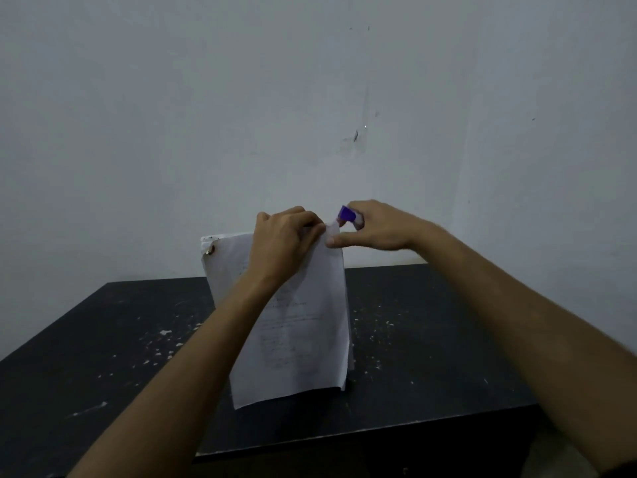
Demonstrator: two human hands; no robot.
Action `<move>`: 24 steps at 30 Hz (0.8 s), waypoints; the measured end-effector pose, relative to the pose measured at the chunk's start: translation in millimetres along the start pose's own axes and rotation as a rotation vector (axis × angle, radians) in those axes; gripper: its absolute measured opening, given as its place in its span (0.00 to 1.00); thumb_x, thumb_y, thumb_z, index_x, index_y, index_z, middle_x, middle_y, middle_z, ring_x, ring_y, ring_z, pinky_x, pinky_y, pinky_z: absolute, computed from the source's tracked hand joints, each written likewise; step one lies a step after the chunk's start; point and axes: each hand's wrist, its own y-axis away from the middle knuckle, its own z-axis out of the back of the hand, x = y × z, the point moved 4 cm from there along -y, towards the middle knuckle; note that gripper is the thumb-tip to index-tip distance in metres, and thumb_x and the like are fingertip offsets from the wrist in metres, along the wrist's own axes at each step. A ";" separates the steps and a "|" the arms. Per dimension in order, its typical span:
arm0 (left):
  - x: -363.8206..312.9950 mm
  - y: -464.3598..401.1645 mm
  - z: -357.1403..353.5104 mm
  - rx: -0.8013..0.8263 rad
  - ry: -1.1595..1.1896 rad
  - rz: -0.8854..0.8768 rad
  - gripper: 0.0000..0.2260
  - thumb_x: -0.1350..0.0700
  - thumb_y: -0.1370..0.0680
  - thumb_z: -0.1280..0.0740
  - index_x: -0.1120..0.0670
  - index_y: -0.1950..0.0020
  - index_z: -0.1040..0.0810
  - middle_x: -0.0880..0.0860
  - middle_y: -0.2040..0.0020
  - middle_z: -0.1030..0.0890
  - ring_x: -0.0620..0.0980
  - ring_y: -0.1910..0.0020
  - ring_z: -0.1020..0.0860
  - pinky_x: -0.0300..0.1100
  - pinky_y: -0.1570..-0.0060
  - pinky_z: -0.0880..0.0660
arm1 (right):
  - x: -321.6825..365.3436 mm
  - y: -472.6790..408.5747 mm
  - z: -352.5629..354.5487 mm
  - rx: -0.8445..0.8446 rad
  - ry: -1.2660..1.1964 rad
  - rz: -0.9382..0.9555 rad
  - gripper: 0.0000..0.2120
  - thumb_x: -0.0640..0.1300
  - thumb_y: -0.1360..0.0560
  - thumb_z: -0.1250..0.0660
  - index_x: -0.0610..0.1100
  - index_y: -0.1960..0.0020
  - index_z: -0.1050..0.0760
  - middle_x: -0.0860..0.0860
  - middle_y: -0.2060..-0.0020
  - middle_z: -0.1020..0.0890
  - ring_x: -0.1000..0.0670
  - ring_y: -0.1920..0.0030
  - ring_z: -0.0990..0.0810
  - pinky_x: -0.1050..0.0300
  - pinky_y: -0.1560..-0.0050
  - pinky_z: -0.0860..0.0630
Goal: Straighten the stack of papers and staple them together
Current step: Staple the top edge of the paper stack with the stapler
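A stack of white printed papers (303, 332) is held up off the black table, hanging nearly upright. My left hand (282, 236) pinches the stack at its top edge, near the top right corner. My right hand (375, 225) grips a small purple stapler (347, 214) set against that same top right corner, thumb under the paper's edge. The top left corner of the stack (210, 248) is curled and shows a small dark mark or clip.
The black table (431, 339) below is speckled with white paint flecks; its front edge runs across the lower part of the view. A plain grey-white wall (310, 98) stands directly behind the table.
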 end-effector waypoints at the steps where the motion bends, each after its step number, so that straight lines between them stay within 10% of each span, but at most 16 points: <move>1: 0.8 0.2 0.4 -0.005 -0.003 -0.003 0.10 0.49 0.21 0.34 0.52 0.50 0.17 0.49 0.53 0.16 0.47 0.58 0.21 0.43 0.52 0.36 | -6.5 5.6 -12.7 -0.044 -0.181 -0.034 0.22 0.63 0.30 0.28 0.44 0.51 0.24 0.54 0.67 0.28 0.54 0.68 0.33 0.59 0.66 0.36; 10: 5.3 24.2 5.2 -0.186 -0.229 0.029 0.15 0.39 0.22 0.38 0.44 0.40 0.21 0.47 0.42 0.20 0.51 0.39 0.26 0.52 0.37 0.39 | -27.9 27.8 -94.1 -0.315 -1.058 -0.376 0.11 0.49 0.26 0.27 0.40 0.56 0.21 0.50 0.75 0.26 0.55 0.76 0.30 0.63 0.76 0.32; 13: 39.0 74.8 17.2 -0.475 -0.189 0.355 0.35 0.33 0.25 0.37 0.47 0.23 0.42 0.53 0.23 0.38 0.54 0.22 0.43 0.54 0.24 0.55 | -32.0 25.8 -94.6 -0.366 -1.124 -0.354 0.10 0.48 0.25 0.27 0.41 0.57 0.21 0.51 0.76 0.25 0.56 0.76 0.29 0.63 0.76 0.33; 16: 72.0 130.8 -3.2 -0.418 0.267 0.781 0.46 0.30 0.31 0.33 0.47 0.22 0.50 0.55 0.22 0.42 0.58 0.24 0.41 0.61 0.27 0.42 | -36.3 24.4 -96.4 -0.378 -1.165 -0.348 0.09 0.47 0.25 0.27 0.44 0.61 0.22 0.52 0.77 0.26 0.55 0.76 0.30 0.63 0.77 0.35; 19: 81.3 140.8 -27.2 -0.259 0.578 0.848 0.26 0.34 0.27 0.34 0.47 0.36 0.32 0.48 0.43 0.23 0.56 0.40 0.23 0.47 0.49 0.26 | -36.1 22.4 -99.6 -0.387 -1.183 -0.341 0.09 0.46 0.25 0.27 0.44 0.61 0.23 0.51 0.77 0.27 0.55 0.76 0.31 0.63 0.77 0.35; 24: 89.4 112.4 -19.8 -0.263 0.652 0.742 0.06 0.41 0.21 0.38 0.42 0.51 0.29 0.45 0.53 0.23 0.45 0.52 0.22 0.41 0.60 0.25 | -35.1 18.8 -89.3 -0.461 -1.121 -0.250 0.08 0.44 0.24 0.30 0.44 0.60 0.24 0.51 0.75 0.27 0.56 0.74 0.30 0.63 0.76 0.32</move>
